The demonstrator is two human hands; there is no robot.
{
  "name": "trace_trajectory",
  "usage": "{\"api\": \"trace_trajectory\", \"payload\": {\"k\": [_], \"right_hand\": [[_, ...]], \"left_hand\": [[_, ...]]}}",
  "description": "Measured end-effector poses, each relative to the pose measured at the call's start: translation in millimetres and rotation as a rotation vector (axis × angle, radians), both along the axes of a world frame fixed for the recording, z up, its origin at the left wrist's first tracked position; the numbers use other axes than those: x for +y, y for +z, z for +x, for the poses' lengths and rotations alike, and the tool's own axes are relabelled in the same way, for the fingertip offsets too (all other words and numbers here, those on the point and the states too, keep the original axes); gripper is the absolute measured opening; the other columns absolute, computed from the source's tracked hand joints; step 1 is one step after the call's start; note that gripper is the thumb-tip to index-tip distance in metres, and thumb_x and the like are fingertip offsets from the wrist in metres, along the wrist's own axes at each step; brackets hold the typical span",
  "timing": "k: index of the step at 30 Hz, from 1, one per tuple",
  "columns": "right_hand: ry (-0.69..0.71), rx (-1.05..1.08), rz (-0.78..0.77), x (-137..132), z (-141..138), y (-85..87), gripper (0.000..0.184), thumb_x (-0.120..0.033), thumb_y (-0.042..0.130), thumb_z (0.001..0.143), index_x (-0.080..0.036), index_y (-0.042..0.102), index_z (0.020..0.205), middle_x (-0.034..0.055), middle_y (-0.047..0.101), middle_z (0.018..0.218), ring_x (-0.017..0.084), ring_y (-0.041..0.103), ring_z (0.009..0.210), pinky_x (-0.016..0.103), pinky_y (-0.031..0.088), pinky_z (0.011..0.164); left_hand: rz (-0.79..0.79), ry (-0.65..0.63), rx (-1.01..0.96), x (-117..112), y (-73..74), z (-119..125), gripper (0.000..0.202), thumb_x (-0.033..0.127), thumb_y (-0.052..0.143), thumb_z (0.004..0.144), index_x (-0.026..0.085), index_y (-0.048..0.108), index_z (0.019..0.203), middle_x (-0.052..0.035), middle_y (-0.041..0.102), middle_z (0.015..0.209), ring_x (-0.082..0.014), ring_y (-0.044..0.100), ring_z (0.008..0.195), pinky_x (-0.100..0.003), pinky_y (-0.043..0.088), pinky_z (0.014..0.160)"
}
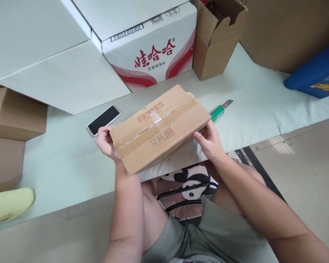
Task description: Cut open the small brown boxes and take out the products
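A brown cardboard box point(159, 128), taped along its middle seam and printed with red and green characters, is held tilted above the near edge of the table. My left hand point(105, 140) grips its left end, fingers curled behind it. At the right end, my right hand point(208, 137) holds the lower corner with the thumb along the near side and the other fingers partly hidden. Just beyond my right hand lies a green utility knife point(218, 112) with its blade out. A phone point(104, 119) with a dark screen rests near my left hand.
A white carton point(153, 54) with red lettering stands behind, beside an open brown box point(215, 54). White panels point(63, 76) rise at the back left. Brown boxes point(16, 117) and a yellow-green object point(11, 204) sit left. A blue container point(315, 73) is at right on the pale table cover point(260, 109).
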State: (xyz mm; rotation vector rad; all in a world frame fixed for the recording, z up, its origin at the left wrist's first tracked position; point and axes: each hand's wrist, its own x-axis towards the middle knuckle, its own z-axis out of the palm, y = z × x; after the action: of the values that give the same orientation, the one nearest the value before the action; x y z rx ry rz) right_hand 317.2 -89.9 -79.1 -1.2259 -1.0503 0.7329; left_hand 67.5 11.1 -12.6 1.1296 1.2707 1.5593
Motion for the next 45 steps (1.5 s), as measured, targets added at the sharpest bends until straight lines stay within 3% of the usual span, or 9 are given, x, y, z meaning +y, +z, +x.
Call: {"api": "trace_trajectory", "payload": {"k": [6, 14, 19, 26, 32, 34, 37, 41, 45], "right_hand": [[-0.028, -0.029, 0.009, -1.7, 1.2, -3.5, 0.069, -0.075, 0.073, 0.081, -0.031, 0.06, 0.132, 0.0106, 0.068, 0.135, 0.032, 0.065, 0.13, 0.054, 0.055, 0.113], [-0.131, -0.05, 0.03, -5.3, 4.9, -22.2, 0.06, -0.071, 0.073, 0.082, -0.029, 0.061, 0.123, 0.0105, 0.071, 0.123, 0.031, 0.069, 0.123, 0.057, 0.055, 0.112], [-0.131, 0.124, 0.145, -0.5, 0.8, -22.8, 0.051, -0.053, 0.082, 0.082, -0.026, 0.066, 0.122, 0.0049, 0.071, 0.121, 0.023, 0.069, 0.122, 0.047, 0.046, 0.123], [-0.139, 0.166, 0.144, -0.5, -10.4, -5.8, 0.047, -0.049, 0.085, 0.078, -0.025, 0.07, 0.116, 0.0052, 0.073, 0.116, 0.025, 0.069, 0.121, 0.049, 0.048, 0.121], [-0.155, 0.108, 0.111, -2.5, -10.2, -8.1, 0.059, -0.071, 0.073, 0.077, -0.026, 0.068, 0.114, 0.0062, 0.071, 0.116, 0.025, 0.068, 0.118, 0.049, 0.053, 0.113], [-0.191, 0.035, 0.045, -2.3, -2.7, -8.9, 0.061, -0.079, 0.055, 0.083, -0.026, 0.065, 0.111, 0.0063, 0.069, 0.11, 0.025, 0.068, 0.111, 0.048, 0.057, 0.104], [-0.247, -0.134, -0.101, -1.0, 15.9, -2.3, 0.047, -0.067, 0.052, 0.09, -0.023, 0.065, 0.105, 0.0055, 0.066, 0.098, 0.023, 0.065, 0.097, 0.044, 0.056, 0.094], [-0.376, -0.596, -0.476, 2.9, 40.0, 11.9, 0.051, -0.05, 0.061, 0.085, -0.022, 0.065, 0.128, 0.0078, 0.064, 0.1, 0.023, 0.058, 0.089, 0.045, 0.052, 0.09], [-0.294, -0.856, -0.71, 6.2, 46.5, 15.1, 0.052, -0.055, 0.053, 0.091, -0.027, 0.067, 0.132, 0.0131, 0.063, 0.112, 0.028, 0.054, 0.1, 0.041, 0.048, 0.085]], "left_hand": [[0.198, 0.235, -0.021, -9.6, 4.6, 5.2, 0.02, 0.018, 0.045, 0.096, 0.021, 0.052, 0.078, -0.0015, 0.043, 0.083, -0.0151, 0.039, 0.073, -0.032, 0.035, 0.069], [0.189, 0.183, 0.078, -15.5, 2.9, -0.6, 0.027, 0.037, 0.054, 0.101, 0.022, 0.052, 0.079, -0.0002, 0.047, 0.081, -0.0146, 0.042, 0.07, -0.029, 0.04, 0.066], [0.252, 0.14, 0.022, -10.1, -2.4, -4.9, 0.047, 0.062, 0.064, 0.098, 0.023, 0.049, 0.076, 0.0016, 0.044, 0.076, -0.0138, 0.04, 0.067, -0.028, 0.038, 0.062], [0.142, -0.077, -0.132, -16.8, -2.3, -12.5, 0.057, 0.067, 0.07, 0.093, 0.023, 0.039, 0.073, 0.0042, 0.03, 0.068, -0.012, 0.032, 0.06, -0.028, 0.034, 0.058], [0.229, -0.301, -0.262, -2.2, -10.7, -27.9, 0.059, 0.067, 0.089, 0.072, 0.025, 0.05, 0.09, 0.0015, 0.048, 0.084, -0.0138, 0.054, 0.075, -0.028, 0.047, 0.069], [0.262, -0.313, -0.241, 6.5, -14.8, -32.1, 0.06, 0.062, 0.092, 0.069, 0.026, 0.054, 0.098, -0.001, 0.056, 0.097, -0.0184, 0.062, 0.094, -0.031, 0.052, 0.082], [0.251, -0.352, -0.27, 14.4, -17.2, -34.4, 0.056, 0.053, 0.092, 0.069, 0.027, 0.06, 0.106, -0.0054, 0.064, 0.116, -0.026, 0.064, 0.114, -0.039, 0.054, 0.096], [0.237, -0.312, -0.333, 13.1, -12.0, -31.2, 0.043, 0.04, 0.087, 0.066, 0.024, 0.069, 0.101, -0.0059, 0.072, 0.115, -0.0257, 0.065, 0.109, -0.039, 0.054, 0.095], [0.191, -0.246, -0.368, 9.3, -4.3, -25.8, 0.038, 0.03, 0.081, 0.06, 0.021, 0.071, 0.096, -0.0052, 0.075, 0.107, -0.022, 0.065, 0.101, -0.034, 0.052, 0.093]]}}
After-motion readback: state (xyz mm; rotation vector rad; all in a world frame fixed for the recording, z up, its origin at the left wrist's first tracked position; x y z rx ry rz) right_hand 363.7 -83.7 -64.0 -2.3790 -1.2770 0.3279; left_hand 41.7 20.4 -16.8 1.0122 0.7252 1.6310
